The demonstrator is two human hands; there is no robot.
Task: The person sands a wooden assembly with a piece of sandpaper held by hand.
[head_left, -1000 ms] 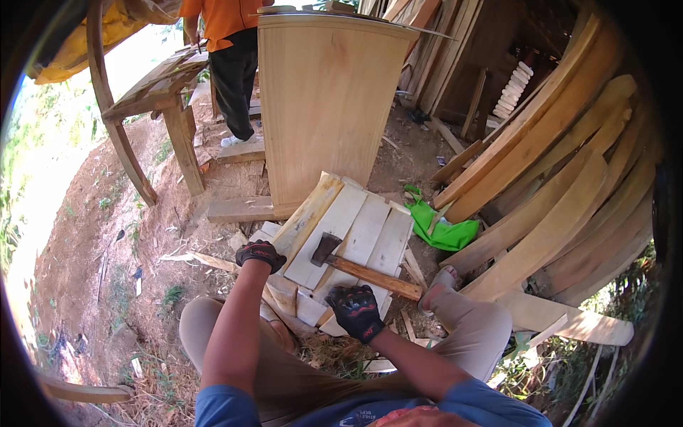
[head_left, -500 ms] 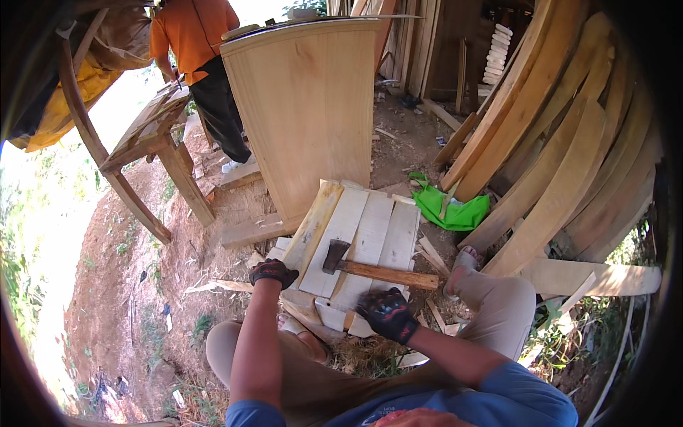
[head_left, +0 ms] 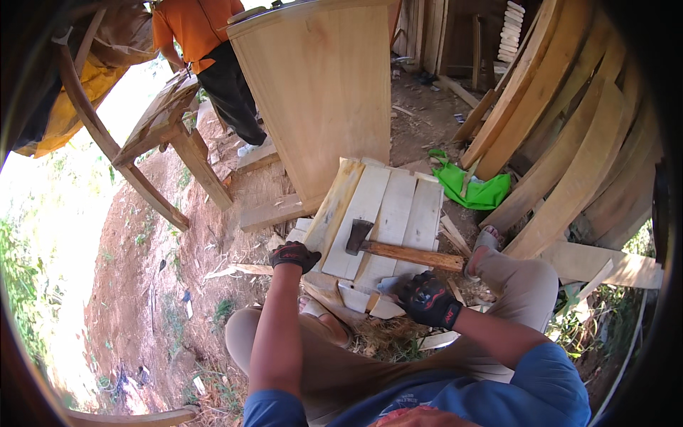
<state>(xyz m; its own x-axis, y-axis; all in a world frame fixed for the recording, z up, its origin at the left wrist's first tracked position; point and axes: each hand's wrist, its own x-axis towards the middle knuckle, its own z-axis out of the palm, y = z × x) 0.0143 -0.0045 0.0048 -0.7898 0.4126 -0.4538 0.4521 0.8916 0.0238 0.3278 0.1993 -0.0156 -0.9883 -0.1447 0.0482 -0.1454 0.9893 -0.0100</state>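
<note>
- Wooden bench [head_left: 151, 141]: stands far to the left of the axe [head_left: 413, 254] and beyond it.
- Co-worker [head_left: 193, 35] in an orange shirt and dark trousers: stands at the bench, beyond the axe and to its left.
- Your left hand [head_left: 294, 256], in a black glove: is to the left of the axe head, at the near left edge of the boards [head_left: 400, 206]. Its fingers are bent; you cannot tell whether they pinch the edge.
- Tall wooden panel [head_left: 320, 92]: stands upright beyond the axe.
- Boards: lie side by side beneath the axe.
- Axe: lies flat across the boards, head to the left; the handle end passes their right edge. Neither of your hands touches it.
- Your right hand [head_left: 428, 299], in a matching glove: is just on your side of the axe handle. Its fingers are curled, with a blurred pale patch beside them; you cannot tell whether they pinch anything.
- Green bag [head_left: 469, 188]: lies on the ground beyond the axe handle, to its right.
- Long planks [head_left: 562, 142]: lean well to the right of the axe.
</note>
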